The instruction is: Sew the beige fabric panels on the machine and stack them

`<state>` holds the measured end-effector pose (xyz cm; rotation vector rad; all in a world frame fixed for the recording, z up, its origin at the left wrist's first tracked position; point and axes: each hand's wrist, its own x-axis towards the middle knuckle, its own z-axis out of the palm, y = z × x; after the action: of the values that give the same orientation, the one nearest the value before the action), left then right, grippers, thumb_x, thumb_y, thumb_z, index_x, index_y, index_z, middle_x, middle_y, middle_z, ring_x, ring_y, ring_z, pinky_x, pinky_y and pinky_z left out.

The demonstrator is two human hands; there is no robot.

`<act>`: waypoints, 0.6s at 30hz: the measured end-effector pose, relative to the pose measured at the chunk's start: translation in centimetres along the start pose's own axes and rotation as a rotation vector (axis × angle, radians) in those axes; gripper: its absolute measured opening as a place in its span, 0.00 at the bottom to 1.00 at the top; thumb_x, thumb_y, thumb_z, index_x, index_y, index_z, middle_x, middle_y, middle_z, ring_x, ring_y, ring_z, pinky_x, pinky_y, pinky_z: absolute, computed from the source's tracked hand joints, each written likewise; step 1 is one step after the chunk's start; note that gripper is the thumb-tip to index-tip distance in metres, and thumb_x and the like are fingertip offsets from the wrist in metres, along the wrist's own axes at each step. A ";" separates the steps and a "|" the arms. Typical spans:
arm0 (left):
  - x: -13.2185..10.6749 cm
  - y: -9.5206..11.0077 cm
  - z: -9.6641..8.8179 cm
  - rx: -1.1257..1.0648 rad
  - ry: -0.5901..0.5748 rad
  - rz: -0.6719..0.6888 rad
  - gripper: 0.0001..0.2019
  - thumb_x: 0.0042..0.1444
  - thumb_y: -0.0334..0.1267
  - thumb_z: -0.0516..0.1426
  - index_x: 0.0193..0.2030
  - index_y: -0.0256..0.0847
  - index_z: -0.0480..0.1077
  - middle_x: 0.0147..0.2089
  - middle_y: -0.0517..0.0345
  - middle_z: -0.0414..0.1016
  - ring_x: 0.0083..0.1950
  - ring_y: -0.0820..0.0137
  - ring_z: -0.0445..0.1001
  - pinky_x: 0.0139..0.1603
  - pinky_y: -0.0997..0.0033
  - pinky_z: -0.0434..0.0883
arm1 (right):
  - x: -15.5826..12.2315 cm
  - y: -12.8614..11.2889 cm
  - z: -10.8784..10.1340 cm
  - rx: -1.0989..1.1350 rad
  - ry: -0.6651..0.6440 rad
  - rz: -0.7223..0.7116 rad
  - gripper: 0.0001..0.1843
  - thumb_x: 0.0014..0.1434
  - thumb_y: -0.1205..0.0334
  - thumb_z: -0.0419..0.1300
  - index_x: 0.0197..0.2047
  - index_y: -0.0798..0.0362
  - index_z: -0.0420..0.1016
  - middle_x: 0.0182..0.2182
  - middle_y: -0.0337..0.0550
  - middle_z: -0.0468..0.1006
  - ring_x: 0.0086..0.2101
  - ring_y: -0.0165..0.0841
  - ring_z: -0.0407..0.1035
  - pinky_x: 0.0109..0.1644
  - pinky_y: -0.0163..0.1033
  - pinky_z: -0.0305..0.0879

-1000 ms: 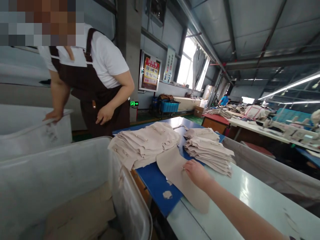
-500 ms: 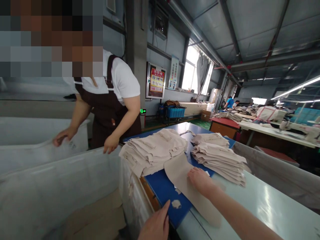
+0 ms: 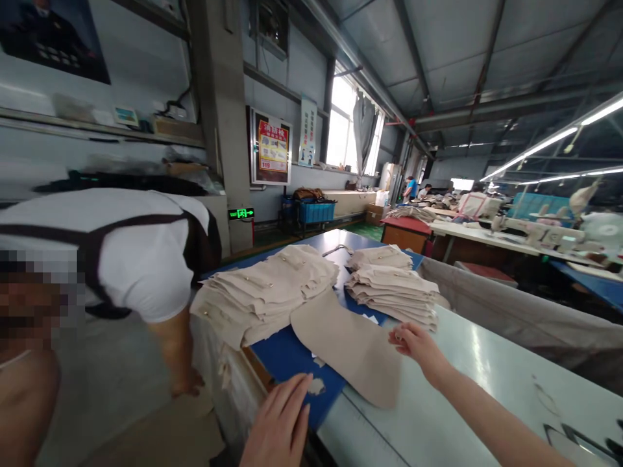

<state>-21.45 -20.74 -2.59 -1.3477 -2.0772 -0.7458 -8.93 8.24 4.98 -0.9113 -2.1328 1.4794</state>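
A single beige fabric piece (image 3: 346, 342) lies flat across the blue board (image 3: 282, 357) and the pale table top (image 3: 467, 383). My right hand (image 3: 415, 342) rests at its right edge, fingers curled together in a pinch; what they hold, if anything, is too small to make out. My left hand (image 3: 280, 425) lies flat with fingers stretched out on the near corner of the blue board, beside a small fabric scrap (image 3: 316, 386). Behind the piece stand two stacks of beige cut pieces, a large left stack (image 3: 263, 292) and a smaller right stack (image 3: 392, 292).
A person in a white shirt and dark apron (image 3: 121, 259) bends deep into a translucent bin (image 3: 219, 383) to my left. A grey fabric-lined bin (image 3: 511, 311) runs along the table's right side. Scissors (image 3: 584, 444) lie at the near right. Sewing tables stand behind.
The other person has bent down into the bin. My right hand has slid to the right edge of the fabric piece. My left hand has come further onto the blue board.
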 end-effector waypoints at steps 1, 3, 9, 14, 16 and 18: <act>1.0 -0.1 0.3 0.038 -0.019 0.042 0.20 0.62 0.35 0.51 0.61 0.44 0.68 0.56 0.52 0.77 0.52 0.64 0.77 0.54 0.64 0.75 | -1.3 0.8 -0.8 0.077 0.000 0.067 0.10 0.52 0.53 0.59 0.30 0.51 0.70 0.33 0.43 0.79 0.37 0.36 0.75 0.42 0.40 0.68; 3.2 -0.4 1.1 0.089 -0.083 0.112 0.24 0.59 0.29 0.49 0.62 0.42 0.67 0.60 0.49 0.73 0.57 0.62 0.74 0.58 0.59 0.71 | -3.6 2.1 -2.0 0.221 -0.007 0.195 0.11 0.47 0.53 0.64 0.29 0.51 0.70 0.33 0.43 0.79 0.38 0.36 0.76 0.42 0.40 0.68; 9.1 -1.5 3.1 0.001 -0.438 0.141 0.34 0.47 0.17 0.48 0.61 0.41 0.68 0.65 0.48 0.67 0.66 0.62 0.65 0.66 0.54 0.62 | -5.8 2.9 -2.5 0.525 -0.039 0.432 0.11 0.46 0.61 0.69 0.31 0.52 0.72 0.32 0.41 0.79 0.38 0.33 0.75 0.45 0.39 0.67; 10.6 -1.4 2.9 -0.190 -0.668 0.025 0.30 0.51 0.18 0.45 0.59 0.37 0.71 0.62 0.48 0.71 0.63 0.66 0.70 0.66 0.60 0.63 | -4.1 2.4 -1.3 0.630 -0.043 0.509 0.05 0.54 0.65 0.66 0.34 0.53 0.73 0.32 0.42 0.78 0.34 0.31 0.74 0.43 0.39 0.67; 10.6 -1.3 2.7 -0.207 -0.675 -0.006 0.30 0.52 0.20 0.45 0.60 0.34 0.70 0.64 0.47 0.69 0.64 0.65 0.68 0.68 0.59 0.61 | -3.3 2.5 -0.9 0.649 -0.036 0.533 0.03 0.58 0.65 0.63 0.36 0.55 0.73 0.33 0.42 0.77 0.33 0.30 0.73 0.42 0.37 0.68; 10.5 -1.4 2.7 -0.232 -0.670 -0.033 0.29 0.53 0.21 0.45 0.60 0.34 0.70 0.64 0.47 0.69 0.65 0.65 0.67 0.68 0.59 0.60 | -2.6 2.6 -0.6 0.653 -0.031 0.546 0.05 0.63 0.63 0.61 0.40 0.56 0.73 0.37 0.43 0.77 0.35 0.30 0.73 0.42 0.38 0.70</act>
<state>-26.74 -12.78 2.64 -1.8906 -2.5797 -0.6130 -5.92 7.45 2.93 -1.2455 -1.2865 2.2607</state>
